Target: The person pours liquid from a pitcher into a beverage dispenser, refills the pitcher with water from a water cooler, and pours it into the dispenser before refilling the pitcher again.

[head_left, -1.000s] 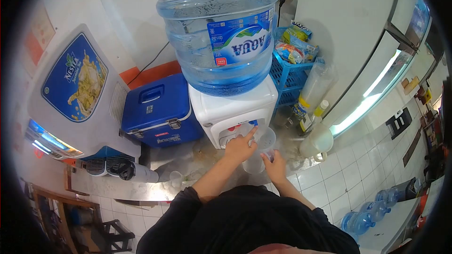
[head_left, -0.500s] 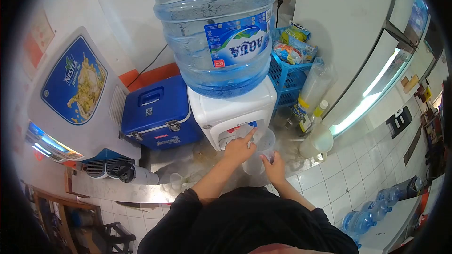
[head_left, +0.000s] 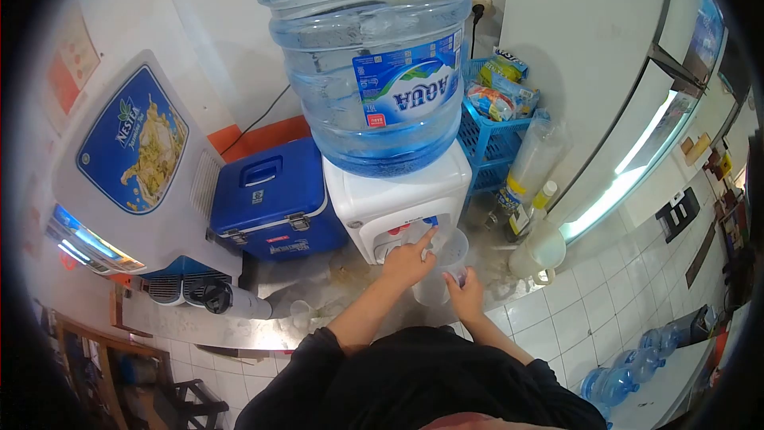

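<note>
My left hand is at the front of a white water dispenser, its index finger stretched up to the blue tap and its thumb apart. The fingertip appears to touch the tap. My right hand grips a clear plastic pitcher on its near right side, just below the taps. How much water is inside cannot be made out. A large blue water bottle stands upside down on top of the dispenser. Beside the blue tap is a red tap.
Left of the dispenser are a blue cooler box, a drink machine, a tumbler and a small clear cup. To the right stand a blue basket rack, bottles and a cloudy pitcher. The counter's front edge is close.
The view has shifted slightly, so the scene sits a little lower and to the right. My hands stay at the tap and pitcher with little visible movement.
</note>
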Demonstrator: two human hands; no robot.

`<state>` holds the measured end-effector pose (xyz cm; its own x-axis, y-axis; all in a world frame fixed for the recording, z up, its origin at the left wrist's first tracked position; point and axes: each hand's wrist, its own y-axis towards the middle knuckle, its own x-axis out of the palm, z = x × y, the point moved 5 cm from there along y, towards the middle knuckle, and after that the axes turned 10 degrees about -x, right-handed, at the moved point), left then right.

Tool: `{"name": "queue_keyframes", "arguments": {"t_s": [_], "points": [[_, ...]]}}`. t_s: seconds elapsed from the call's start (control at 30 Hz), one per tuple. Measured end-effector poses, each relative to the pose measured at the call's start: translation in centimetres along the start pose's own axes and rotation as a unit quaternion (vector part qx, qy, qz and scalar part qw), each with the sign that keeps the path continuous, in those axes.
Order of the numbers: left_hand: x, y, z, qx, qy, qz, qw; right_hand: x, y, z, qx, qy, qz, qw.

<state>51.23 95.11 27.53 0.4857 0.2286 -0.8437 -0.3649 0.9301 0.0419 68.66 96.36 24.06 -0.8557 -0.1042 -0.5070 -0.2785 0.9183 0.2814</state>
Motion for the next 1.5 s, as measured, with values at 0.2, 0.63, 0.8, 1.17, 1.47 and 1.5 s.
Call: {"name": "queue_keyframes", "arguments": {"t_s": [0.2,0.63,0.8,1.17,1.47,1.5], "points": [[-0.5,-0.5,0.3,-0.007,-0.011,-0.023,1.0,0.3,-0.3,0.2,0.028,0.015,-0.028,0.999],[0.0,0.1,-0.3,-0.031,0.019,-0.054,0.998,0.5,0.1,-0.2,0.028,0.087,-0.022,0.996],[-0.1,1.0,0.6,-0.031,0.037,-0.069,0.997,-0.6,0.4,-1.5,0.05,0.117,0.015,0.992],[0.0,0.5,0.0,-0.043,0.038,-0.049,0.997,0.2,0.1,-0.3,0.037,0.057,0.009,0.998],[-0.3,0.3,0.2,-0.06,0.024,-0.087,0.994,0.3,0.1,0.1,0.02,0.062,0.011,0.998],[-0.4,0.4,0.2,-0.06,0.024,-0.086,0.994,0.4,0.1,0.3,0.013,0.066,0.011,0.998]]}}
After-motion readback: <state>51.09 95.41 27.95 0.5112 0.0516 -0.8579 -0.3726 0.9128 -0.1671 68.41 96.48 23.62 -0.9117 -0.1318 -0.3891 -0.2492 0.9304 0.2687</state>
